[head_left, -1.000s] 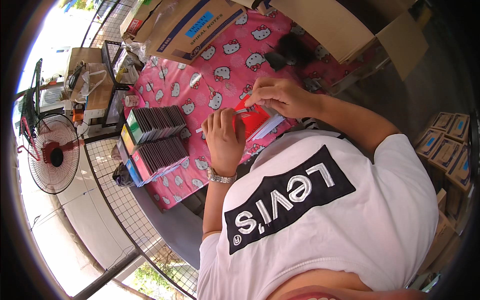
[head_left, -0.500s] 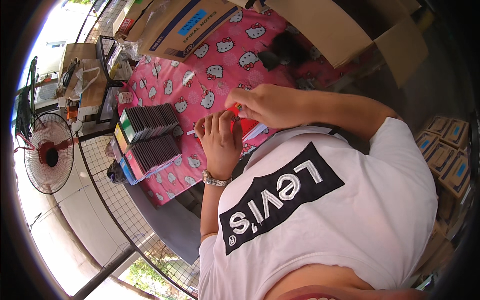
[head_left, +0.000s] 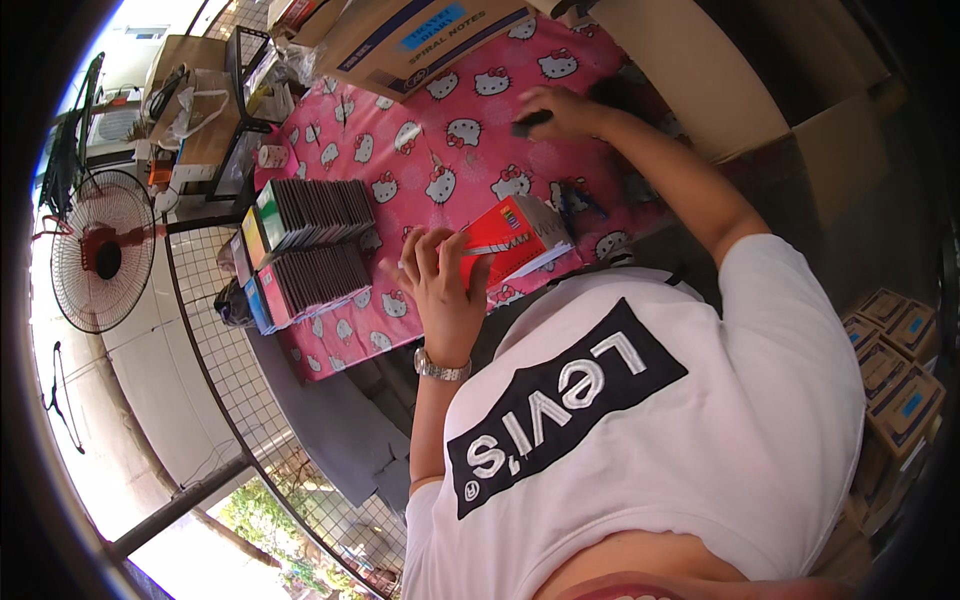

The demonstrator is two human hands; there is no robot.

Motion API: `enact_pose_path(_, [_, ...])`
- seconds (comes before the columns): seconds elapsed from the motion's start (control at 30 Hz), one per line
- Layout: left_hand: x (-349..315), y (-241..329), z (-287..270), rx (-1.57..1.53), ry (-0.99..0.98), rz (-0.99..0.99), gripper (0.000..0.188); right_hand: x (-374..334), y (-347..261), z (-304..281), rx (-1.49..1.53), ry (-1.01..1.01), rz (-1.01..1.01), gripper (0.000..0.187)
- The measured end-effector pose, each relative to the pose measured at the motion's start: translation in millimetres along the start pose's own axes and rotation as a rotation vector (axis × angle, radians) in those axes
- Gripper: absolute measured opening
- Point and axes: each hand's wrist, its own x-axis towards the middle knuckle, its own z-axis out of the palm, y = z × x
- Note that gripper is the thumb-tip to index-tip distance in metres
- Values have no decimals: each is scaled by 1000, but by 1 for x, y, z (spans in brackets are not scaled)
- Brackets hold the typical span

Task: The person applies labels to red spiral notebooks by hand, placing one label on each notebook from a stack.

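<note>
A stack of small notebooks with a red top cover [head_left: 497, 245] lies at the table's near edge. My left hand [head_left: 447, 270], a metal watch at its wrist, is open at the stack's left side, fingers spread and thumb by the cover's edge. My right arm stretches out across the table. Its hand [head_left: 563, 110] has bent fingers over a blurred black shape [head_left: 533, 122], which I cannot make out surely. More of the dark shape shows behind the wrist. Just past the notebooks lies a thin blue and black item [head_left: 580, 198].
Two rows of notebooks [head_left: 310, 245] stand at the left of the pink patterned tablecloth [head_left: 415, 185]. A cardboard box [head_left: 425, 50] stands at the back, an open carton [head_left: 690, 80] at the right. A fan [head_left: 105, 255] is off left, and packed boxes [head_left: 900, 370] lie right.
My right hand has left the red notebook and reached away to the black shape. My left hand has opened its fingers beside the stack. The whole view has shifted slightly.
</note>
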Motion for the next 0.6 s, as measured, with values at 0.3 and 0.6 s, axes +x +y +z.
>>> enact_pose_path(0.3, [14,-9,10,-171,37,104,28,-52,-153,-46,703,-618,-160,52])
enact_pose_path(0.6, [22,-15,7,-225,37,164,37,-57,-173,-52,194,-416,-153,50])
